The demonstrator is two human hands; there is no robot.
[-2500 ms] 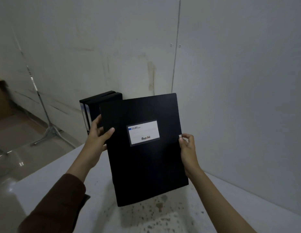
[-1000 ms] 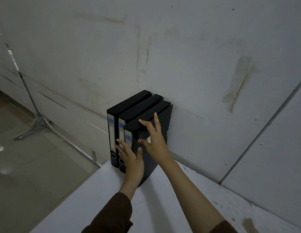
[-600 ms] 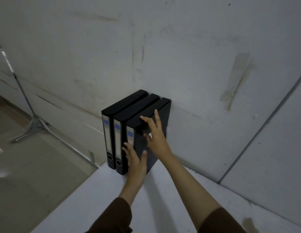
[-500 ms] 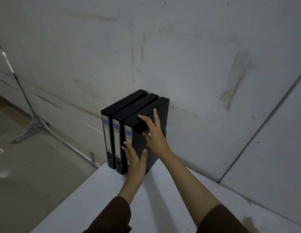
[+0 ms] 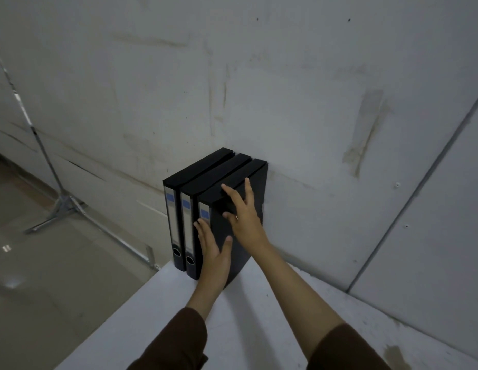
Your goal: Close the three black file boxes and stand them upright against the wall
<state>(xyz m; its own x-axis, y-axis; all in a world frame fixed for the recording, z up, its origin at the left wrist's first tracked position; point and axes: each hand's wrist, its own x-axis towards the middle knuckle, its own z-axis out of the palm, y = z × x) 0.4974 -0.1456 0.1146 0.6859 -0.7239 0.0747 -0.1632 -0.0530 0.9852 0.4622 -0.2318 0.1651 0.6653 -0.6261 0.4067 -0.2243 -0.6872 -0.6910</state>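
Because the three black file boxes have to stand up against the wall, they are packed side by side in a row, with their backs touching the wall and their label ends facing the person. They sit near the far left corner of the white counter. Each one helps hold up the next, so none can tip sideways. All three look shut, and the tops line up almost evenly.

Both hands are on the box at the right end of the row. I think they are there to steady it and push it snug against the others.

The left hand is flat on the front of that box, low down, with fingers pointing up and the thumb out to the side. Its grip is wide open and holds nothing; it only presses.

The right hand reaches farther, with the arm stretched out long. Its fingers are spread over the top front corner and the side of the box. That grip is open too, resting on the box and not closed around it.

Brown sleeves cover both arms up to the forearm. On the floor to the left, well apart from the boxes, stands a metal stand.

To my eye, the job is nearly done.
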